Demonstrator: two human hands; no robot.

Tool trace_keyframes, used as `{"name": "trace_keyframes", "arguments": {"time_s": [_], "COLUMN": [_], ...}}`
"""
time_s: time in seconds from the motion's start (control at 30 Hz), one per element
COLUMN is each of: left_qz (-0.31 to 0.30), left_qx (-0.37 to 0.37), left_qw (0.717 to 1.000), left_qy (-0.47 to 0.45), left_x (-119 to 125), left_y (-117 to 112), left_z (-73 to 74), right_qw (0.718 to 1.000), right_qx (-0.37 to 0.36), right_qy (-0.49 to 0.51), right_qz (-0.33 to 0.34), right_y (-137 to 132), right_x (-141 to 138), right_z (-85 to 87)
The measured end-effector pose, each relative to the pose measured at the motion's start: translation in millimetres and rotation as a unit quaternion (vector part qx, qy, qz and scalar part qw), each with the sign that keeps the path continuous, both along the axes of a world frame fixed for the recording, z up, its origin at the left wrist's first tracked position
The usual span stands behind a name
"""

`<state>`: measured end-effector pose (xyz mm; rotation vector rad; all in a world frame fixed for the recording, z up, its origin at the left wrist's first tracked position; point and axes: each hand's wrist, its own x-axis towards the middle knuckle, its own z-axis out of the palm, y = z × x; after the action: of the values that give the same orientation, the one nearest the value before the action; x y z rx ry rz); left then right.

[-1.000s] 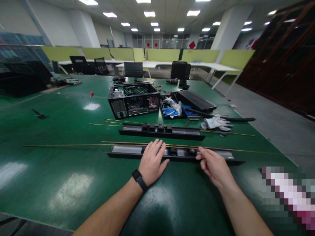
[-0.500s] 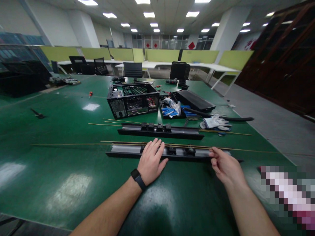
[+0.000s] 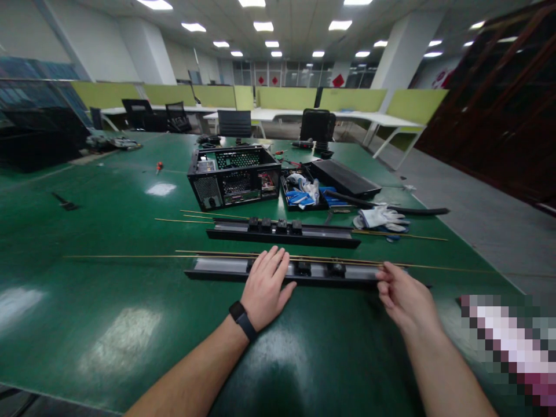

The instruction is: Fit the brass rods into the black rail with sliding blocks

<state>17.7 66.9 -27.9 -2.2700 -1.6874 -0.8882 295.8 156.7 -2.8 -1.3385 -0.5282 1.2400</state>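
A long black channel [image 3: 221,265] with a pale grey inside lies crosswise in front of me. Small black blocks [image 3: 337,267] sit in it. Thin brass-coloured rods run lengthwise along it, and one long rod [image 3: 121,256] sticks out far to the left. My left hand [image 3: 267,284], wearing a dark watch, lies flat across the channel and rods with its fingers stretched out, hiding part of both. Near the channel's right end my right hand [image 3: 406,298] pinches a thin rod between thumb and fingers. Which rod it grips is hard to separate from the others.
Behind lies a second black channel [image 3: 325,233] with blocks and rods. Farther back are an open computer case [image 3: 234,194], a tray with gloves [image 3: 304,194], a black panel [image 3: 345,176], a black tube [image 3: 417,209] and more gloves [image 3: 380,217]. A pixelated object [image 3: 508,341] is at right.
My right hand has shifted slightly to the right, still pinching. The long rod's left end has slid a little to the right too. My left hand stays in place.
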Motion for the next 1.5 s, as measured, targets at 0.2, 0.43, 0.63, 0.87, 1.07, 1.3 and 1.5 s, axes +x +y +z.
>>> {"name": "trace_keyframes", "arguments": {"time_s": [0.2, 0.43, 0.63, 0.87, 1.07, 1.3, 1.5], "left_qz": [0.0, 0.0, -0.001, 0.001, 0.0, -0.002, -0.001], "left_qx": [0.002, 0.006, -0.003, 0.001, -0.008, 0.0, 0.0], "left_qw": [1.0, 1.0, 1.0, 1.0, 1.0, 1.0, 1.0], "left_qy": [0.002, 0.003, 0.007, 0.011, 0.01, 0.005, 0.007], "left_x": [0, 0, 1, 0, 1, 0, 1], "left_y": [0, 1, 1, 1, 1, 2, 2], "left_z": [-1.6, -2.5, -1.2, -0.2, -2.4, -0.1, 0.5], "right_qw": [0.994, 1.0, 0.996, 1.0, 0.998, 0.999, 0.998], "right_qx": [0.004, -0.005, 0.001, 0.006, -0.016, -0.005, -0.032], "right_qy": [-0.014, -0.005, -0.022, -0.023, -0.035, -0.012, -0.009], "right_qz": [0.111, -0.002, 0.092, 0.004, 0.058, 0.048, 0.053], "right_y": [-7, 2, -4, 1, -2, -2, -1], "right_x": [-15, 4, -7, 3, -5, -3, -1], "right_z": [-3.8, -1.9, -2.5, -3.3, -1.1, 1.3, 3.5]}}
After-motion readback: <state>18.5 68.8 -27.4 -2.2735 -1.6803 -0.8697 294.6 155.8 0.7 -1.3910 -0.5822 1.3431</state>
